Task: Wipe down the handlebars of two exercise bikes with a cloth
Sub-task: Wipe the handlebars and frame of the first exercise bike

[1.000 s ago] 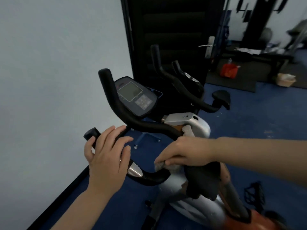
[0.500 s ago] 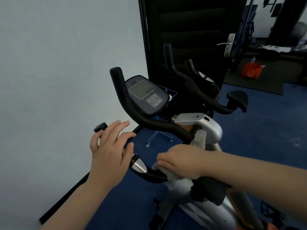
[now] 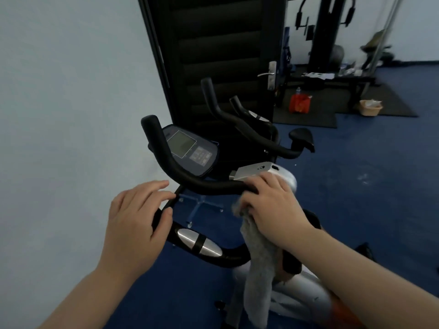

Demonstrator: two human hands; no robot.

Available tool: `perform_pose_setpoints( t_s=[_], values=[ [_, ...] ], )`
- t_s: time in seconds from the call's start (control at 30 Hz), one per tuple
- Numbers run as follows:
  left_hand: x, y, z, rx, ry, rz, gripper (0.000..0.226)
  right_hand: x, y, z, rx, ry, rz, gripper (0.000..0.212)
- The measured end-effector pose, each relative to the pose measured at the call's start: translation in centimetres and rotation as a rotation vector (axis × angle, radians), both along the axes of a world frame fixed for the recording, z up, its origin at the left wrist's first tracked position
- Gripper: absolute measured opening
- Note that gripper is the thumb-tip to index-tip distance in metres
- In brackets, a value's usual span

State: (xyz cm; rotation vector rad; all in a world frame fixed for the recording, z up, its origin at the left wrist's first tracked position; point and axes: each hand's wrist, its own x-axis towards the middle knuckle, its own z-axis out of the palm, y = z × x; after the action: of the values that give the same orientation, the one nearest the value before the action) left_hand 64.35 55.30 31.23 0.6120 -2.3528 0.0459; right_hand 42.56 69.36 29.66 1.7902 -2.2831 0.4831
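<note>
Right hand [image 3: 273, 210] clamps cloth [image 3: 259, 269] to handlebar [image 3: 190, 179]; left hand [image 3: 135, 222] open; no legible writing.

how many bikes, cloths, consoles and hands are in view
exercise bikes: 2 (near handlebar, far handlebar)
grey cloth: 1
console: 1
hands: 2 (left hand, right hand)
total: 6

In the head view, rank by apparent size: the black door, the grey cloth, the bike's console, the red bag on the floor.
1. black door
2. grey cloth
3. console
4. red bag

Nearness inflates the cloth, so its lead over the console is only apparent; the bag sits far back.
</note>
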Motion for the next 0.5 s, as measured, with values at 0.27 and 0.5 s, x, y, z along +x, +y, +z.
perform_pose_setpoints(
  t_s=[0.27,0.5],
  values=[
    [-0.5,-0.7,-1.9,0.059,0.193,-0.106,0.023,7.6,0.5,-4.6,0.073,-0.151,-0.219,0.036],
    [-0.8,-1.0,-2.4,0.055,0.248,-0.143,0.020,7.3,-0.4,-7.0,-0.596,-0.706,-0.277,0.025]
  ],
)
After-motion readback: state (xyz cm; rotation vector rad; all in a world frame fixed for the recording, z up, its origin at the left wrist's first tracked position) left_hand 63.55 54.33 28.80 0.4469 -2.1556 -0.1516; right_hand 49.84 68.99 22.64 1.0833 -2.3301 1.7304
